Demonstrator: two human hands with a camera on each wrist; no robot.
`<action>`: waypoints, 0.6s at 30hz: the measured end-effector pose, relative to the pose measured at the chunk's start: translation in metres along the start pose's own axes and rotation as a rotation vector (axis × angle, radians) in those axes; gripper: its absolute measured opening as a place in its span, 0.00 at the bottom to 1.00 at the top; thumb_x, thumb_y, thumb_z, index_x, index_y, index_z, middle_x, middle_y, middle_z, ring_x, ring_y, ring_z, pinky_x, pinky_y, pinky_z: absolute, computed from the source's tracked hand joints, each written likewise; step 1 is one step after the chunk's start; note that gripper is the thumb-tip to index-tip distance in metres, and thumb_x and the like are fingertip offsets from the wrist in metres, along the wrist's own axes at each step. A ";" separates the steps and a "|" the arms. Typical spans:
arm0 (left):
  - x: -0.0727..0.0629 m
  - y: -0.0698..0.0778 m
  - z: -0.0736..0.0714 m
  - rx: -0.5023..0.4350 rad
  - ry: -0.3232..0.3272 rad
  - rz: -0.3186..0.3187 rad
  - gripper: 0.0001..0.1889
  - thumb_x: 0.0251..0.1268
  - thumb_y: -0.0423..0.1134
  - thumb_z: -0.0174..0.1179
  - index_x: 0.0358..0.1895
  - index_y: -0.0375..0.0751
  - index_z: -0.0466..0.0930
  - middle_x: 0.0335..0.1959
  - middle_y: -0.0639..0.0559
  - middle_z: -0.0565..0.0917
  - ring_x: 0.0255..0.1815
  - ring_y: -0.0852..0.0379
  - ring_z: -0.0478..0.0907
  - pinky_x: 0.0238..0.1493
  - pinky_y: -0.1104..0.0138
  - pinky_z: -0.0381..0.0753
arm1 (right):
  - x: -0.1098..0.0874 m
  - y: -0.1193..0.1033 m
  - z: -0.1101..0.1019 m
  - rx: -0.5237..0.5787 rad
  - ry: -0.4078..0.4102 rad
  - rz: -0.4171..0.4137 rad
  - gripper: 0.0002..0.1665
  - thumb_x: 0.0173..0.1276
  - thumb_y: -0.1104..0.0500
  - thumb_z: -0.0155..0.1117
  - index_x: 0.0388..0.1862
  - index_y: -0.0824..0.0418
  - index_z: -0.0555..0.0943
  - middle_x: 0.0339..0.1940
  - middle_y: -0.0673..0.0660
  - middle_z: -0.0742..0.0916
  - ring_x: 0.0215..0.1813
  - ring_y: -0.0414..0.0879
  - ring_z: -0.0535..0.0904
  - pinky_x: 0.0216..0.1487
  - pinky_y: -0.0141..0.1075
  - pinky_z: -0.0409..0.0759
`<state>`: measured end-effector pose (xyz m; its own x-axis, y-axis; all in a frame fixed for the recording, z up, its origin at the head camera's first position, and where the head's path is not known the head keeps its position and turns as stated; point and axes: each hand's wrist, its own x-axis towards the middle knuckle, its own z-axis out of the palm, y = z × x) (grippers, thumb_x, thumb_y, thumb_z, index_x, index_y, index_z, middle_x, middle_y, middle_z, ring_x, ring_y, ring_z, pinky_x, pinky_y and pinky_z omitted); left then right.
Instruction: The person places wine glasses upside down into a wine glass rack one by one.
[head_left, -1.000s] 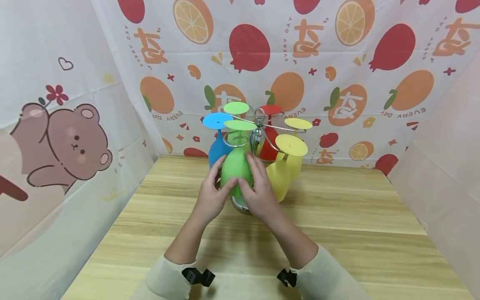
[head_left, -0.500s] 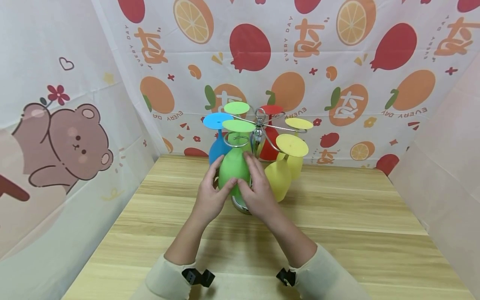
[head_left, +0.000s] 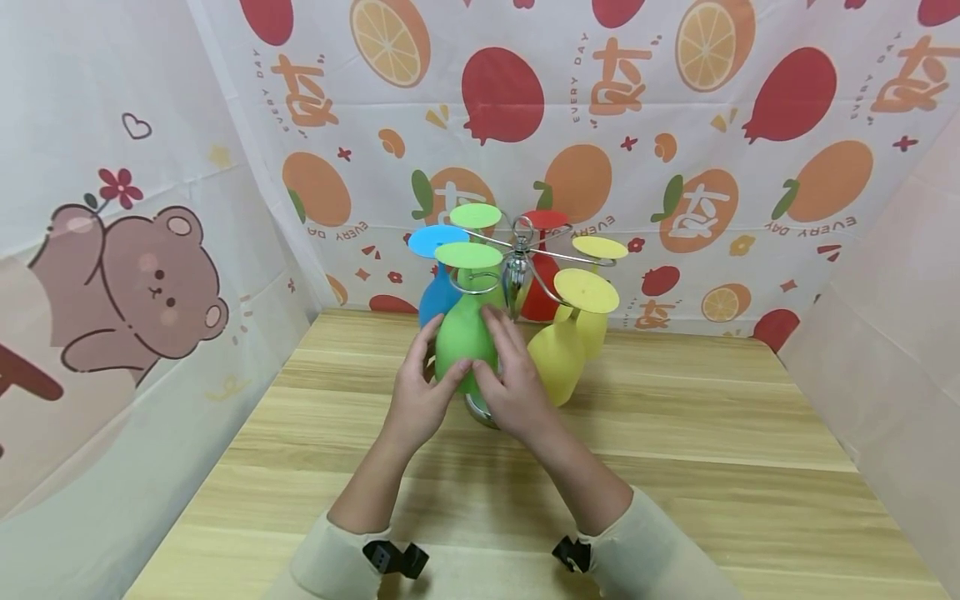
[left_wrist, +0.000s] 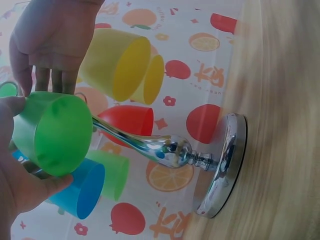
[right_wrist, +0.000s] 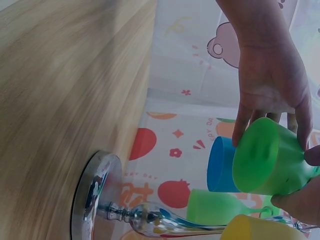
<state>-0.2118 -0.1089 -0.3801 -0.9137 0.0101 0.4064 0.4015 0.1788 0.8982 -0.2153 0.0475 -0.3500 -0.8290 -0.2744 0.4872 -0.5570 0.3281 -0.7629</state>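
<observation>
A green plastic goblet (head_left: 459, 343) hangs upside down by its foot from a curled hook of the chrome goblet rack (head_left: 515, 279). My left hand (head_left: 415, 404) holds its bowl from the left, and my right hand (head_left: 517, 392) holds it from the right. Both thumbs lie on the near side, almost meeting. In the left wrist view, the bowl's open mouth (left_wrist: 64, 135) points down toward the rack's round base (left_wrist: 225, 167). A blue goblet (head_left: 438, 296) hangs just behind to the left, a yellow goblet (head_left: 557, 360) to the right. Some fingertips are hidden behind the bowl.
A red goblet (head_left: 540, 292), a second yellow goblet (head_left: 594, 332) and another green goblet (right_wrist: 215, 206) hang upside down on the rack's other hooks. The rack stands on a wood-grain table (head_left: 697, 450). Fruit-print cloth (head_left: 652, 108) hangs behind, bear-print cloth (head_left: 157, 283) at the left.
The held green goblet has shifted slightly left, its foot sliding left over the hook. Both hands have moved a little with it, keeping their hold. The other goblets hang as before.
</observation>
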 end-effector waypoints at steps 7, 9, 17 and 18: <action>-0.001 -0.001 0.000 -0.017 0.014 0.008 0.38 0.67 0.47 0.64 0.76 0.49 0.55 0.67 0.51 0.70 0.65 0.50 0.68 0.67 0.47 0.70 | -0.001 0.003 0.000 -0.018 -0.009 -0.040 0.38 0.70 0.65 0.54 0.78 0.55 0.58 0.79 0.50 0.60 0.79 0.47 0.56 0.70 0.47 0.67; -0.001 -0.001 0.000 -0.021 0.018 0.007 0.38 0.66 0.47 0.64 0.76 0.50 0.56 0.66 0.51 0.70 0.65 0.50 0.68 0.67 0.46 0.69 | -0.001 0.003 -0.001 -0.017 -0.012 -0.047 0.38 0.70 0.65 0.54 0.78 0.56 0.59 0.79 0.51 0.61 0.79 0.47 0.56 0.70 0.47 0.67; -0.003 -0.005 -0.001 -0.025 0.018 0.015 0.36 0.66 0.43 0.64 0.75 0.50 0.57 0.65 0.51 0.71 0.64 0.50 0.68 0.69 0.44 0.66 | -0.004 0.003 -0.001 -0.047 -0.015 -0.066 0.37 0.70 0.65 0.55 0.77 0.59 0.60 0.78 0.54 0.63 0.78 0.47 0.57 0.71 0.46 0.66; -0.003 -0.005 -0.001 -0.025 0.018 0.020 0.36 0.66 0.43 0.64 0.74 0.49 0.57 0.65 0.51 0.71 0.64 0.50 0.69 0.69 0.44 0.66 | -0.004 0.003 -0.001 -0.050 -0.013 -0.073 0.37 0.69 0.65 0.56 0.77 0.59 0.60 0.78 0.55 0.63 0.78 0.48 0.57 0.71 0.46 0.66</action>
<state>-0.2113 -0.1110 -0.3858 -0.9044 -0.0041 0.4266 0.4210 0.1541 0.8939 -0.2133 0.0505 -0.3536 -0.7856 -0.3105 0.5352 -0.6180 0.3514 -0.7033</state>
